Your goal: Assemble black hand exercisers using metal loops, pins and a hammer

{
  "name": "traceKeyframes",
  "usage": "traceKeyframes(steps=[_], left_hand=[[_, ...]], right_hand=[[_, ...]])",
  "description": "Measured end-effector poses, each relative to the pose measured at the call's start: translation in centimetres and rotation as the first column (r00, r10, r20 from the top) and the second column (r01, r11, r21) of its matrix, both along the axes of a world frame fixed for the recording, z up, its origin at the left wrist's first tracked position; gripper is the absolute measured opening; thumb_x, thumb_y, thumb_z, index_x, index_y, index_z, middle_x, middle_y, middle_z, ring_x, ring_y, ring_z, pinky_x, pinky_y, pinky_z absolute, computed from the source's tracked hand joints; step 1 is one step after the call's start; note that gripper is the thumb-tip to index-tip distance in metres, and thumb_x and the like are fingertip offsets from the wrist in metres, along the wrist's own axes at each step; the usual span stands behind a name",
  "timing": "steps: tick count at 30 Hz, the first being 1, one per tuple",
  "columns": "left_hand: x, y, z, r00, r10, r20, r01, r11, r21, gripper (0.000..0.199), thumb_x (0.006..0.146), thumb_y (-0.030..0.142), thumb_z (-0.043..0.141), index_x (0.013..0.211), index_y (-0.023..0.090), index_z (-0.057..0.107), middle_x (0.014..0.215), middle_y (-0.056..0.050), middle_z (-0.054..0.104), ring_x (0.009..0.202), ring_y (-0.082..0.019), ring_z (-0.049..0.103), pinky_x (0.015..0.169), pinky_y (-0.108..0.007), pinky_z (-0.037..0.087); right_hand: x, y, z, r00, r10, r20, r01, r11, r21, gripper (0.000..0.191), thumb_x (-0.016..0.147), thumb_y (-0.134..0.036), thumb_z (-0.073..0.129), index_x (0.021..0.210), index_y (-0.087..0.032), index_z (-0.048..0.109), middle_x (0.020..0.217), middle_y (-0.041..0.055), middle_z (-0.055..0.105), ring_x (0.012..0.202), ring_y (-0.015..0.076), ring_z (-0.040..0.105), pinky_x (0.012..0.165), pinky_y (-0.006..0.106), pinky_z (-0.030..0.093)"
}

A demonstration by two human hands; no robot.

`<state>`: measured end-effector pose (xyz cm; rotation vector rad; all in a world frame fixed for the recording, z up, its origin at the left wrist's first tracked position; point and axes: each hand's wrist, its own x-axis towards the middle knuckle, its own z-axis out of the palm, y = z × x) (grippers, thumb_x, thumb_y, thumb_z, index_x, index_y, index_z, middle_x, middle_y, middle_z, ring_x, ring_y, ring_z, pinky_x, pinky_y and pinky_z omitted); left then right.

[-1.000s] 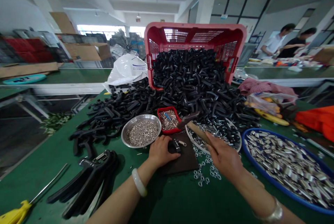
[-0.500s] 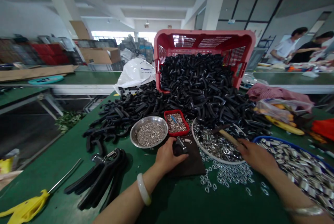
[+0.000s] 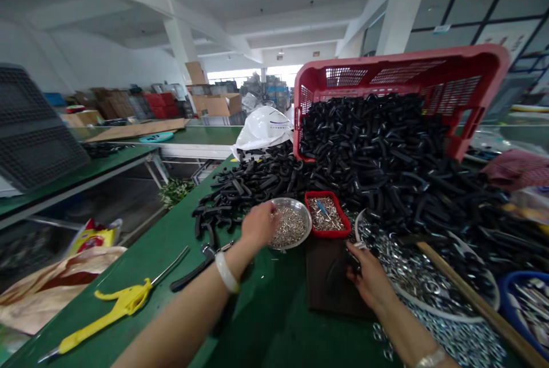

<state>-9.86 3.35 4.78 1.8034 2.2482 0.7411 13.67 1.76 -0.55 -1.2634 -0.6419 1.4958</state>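
Note:
My left hand (image 3: 258,225) is over the left rim of a round metal bowl (image 3: 295,225) of small metal parts; its fingertips are blurred. At the right edge of a dark block (image 3: 321,282), my right hand (image 3: 366,274) grips a black handle part (image 3: 352,259) with a small spring by the thumb. A red tray (image 3: 328,216) of pins stands between the bowl and the white dish. The wooden-handled hammer (image 3: 467,294) lies across the white dish (image 3: 394,288) of metal parts, out of my hands. Partly behind my left forearm lie black grips with a spring (image 3: 206,259).
Black handles (image 3: 373,168) spill from a tipped red basket (image 3: 401,62) at the back. A yellow air gun (image 3: 124,302) lies front left. Loose metal rings (image 3: 463,334) and a blue basin (image 3: 523,305) are at the right. A white bag (image 3: 263,128) stands behind.
The view has turned left. My left hand has left the black part and moved to the metal bowl. My right hand has let go of the hammer and taken hold of the black part.

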Motion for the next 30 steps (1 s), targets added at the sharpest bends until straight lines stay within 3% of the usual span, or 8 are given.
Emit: traceKeyframes(steps=[2,6,11,16,20,23,26,30], left_hand=[[-5.5,3.1,0.5,0.971,0.225,0.082,-0.22,0.973,-0.066,0.036,0.073,0.039,0.054,0.103,0.018,0.053,0.108,-0.013,0.058,0.103,-0.029,0.051,0.086,-0.041,0.037],[-12.1,8.0,0.3,0.922,0.351,0.161,-0.342,0.936,-0.081,0.053,0.071,0.039,0.057,0.115,0.013,0.046,0.116,-0.022,0.052,0.111,-0.035,0.045,0.089,-0.046,0.033],[-12.8,11.2,-0.6,0.859,0.357,0.366,-0.361,0.931,-0.061,0.063,0.061,0.034,0.068,0.115,0.011,0.043,0.117,-0.023,0.05,0.111,-0.036,0.045,0.088,-0.045,0.036],[-12.4,11.9,-0.3,0.729,0.255,0.636,-0.252,0.963,-0.098,0.062,0.063,0.019,0.067,0.116,0.014,0.035,0.096,-0.013,0.06,0.083,-0.023,0.061,0.07,-0.034,0.049],[-11.0,9.3,0.5,0.551,0.088,0.83,-0.032,0.996,-0.084,0.07,0.06,0.008,0.066,0.117,0.024,0.029,0.083,-0.002,0.06,0.071,-0.016,0.063,0.066,-0.032,0.051],[-7.8,6.2,1.2,0.186,-0.055,0.981,0.235,0.972,0.009,0.065,0.06,0.006,0.061,0.113,0.028,0.032,0.081,0.0,0.058,0.076,-0.019,0.064,0.065,-0.036,0.052],[-3.2,3.2,1.6,-0.09,-0.006,0.996,0.398,0.917,0.042,0.033,0.07,0.025,0.056,0.101,0.021,0.044,0.087,-0.006,0.06,0.072,-0.02,0.063,0.05,-0.028,0.051],[3.3,0.3,0.8,-0.101,0.208,0.973,0.399,0.904,-0.152,0.026,0.079,0.04,0.049,0.089,0.016,0.049,0.074,-0.005,0.06,0.049,-0.009,0.055,0.037,-0.016,0.042]], right_hand=[[0.2,-0.1,-0.4,0.994,0.087,0.059,-0.09,0.995,0.038,0.025,0.062,-0.035,0.068,0.078,-0.022,0.053,0.063,-0.0065,0.057,0.046,0.0064,0.048,0.037,0.015,0.035],[-0.1,-0.5,-0.5,0.978,0.162,0.129,-0.174,0.981,0.086,0.028,0.065,-0.04,0.065,0.08,-0.019,0.054,0.062,-0.0046,0.055,0.046,0.0061,0.046,0.035,0.015,0.032],[0.0,-0.4,-1.3,0.971,0.145,0.189,-0.17,0.978,0.124,0.03,0.067,-0.045,0.062,0.077,-0.018,0.052,0.061,-0.0041,0.053,0.045,0.0063,0.045,0.035,0.017,0.034],[0.3,-0.2,-1.8,0.963,0.165,0.215,-0.196,0.971,0.134,0.029,0.068,-0.044,0.061,0.075,-0.018,0.051,0.061,-0.005,0.05,0.044,0.0058,0.045,0.034,0.017,0.034],[0.1,0.0,-1.9,0.961,0.189,0.204,-0.215,0.97,0.115,0.028,0.069,-0.042,0.06,0.081,-0.019,0.05,0.063,-0.0046,0.052,0.045,0.0063,0.048,0.035,0.016,0.035],[-0.1,0.0,-1.7,0.962,0.178,0.207,-0.206,0.971,0.122,0.026,0.069,-0.04,0.06,0.079,-0.019,0.05,0.061,-0.0048,0.053,0.044,0.0065,0.047,0.033,0.016,0.034],[-0.3,-0.3,-0.6,0.974,0.128,0.184,-0.159,0.974,0.164,0.025,0.068,-0.039,0.061,0.078,-0.018,0.05,0.06,-0.005,0.052,0.042,0.0059,0.045,0.03,0.014,0.029],[0.1,-1.1,1.9,0.993,0.051,0.102,-0.073,0.973,0.221,0.027,0.069,-0.04,0.06,0.083,-0.019,0.052,0.061,-0.005,0.054,0.042,0.0057,0.044,0.031,0.014,0.027]])
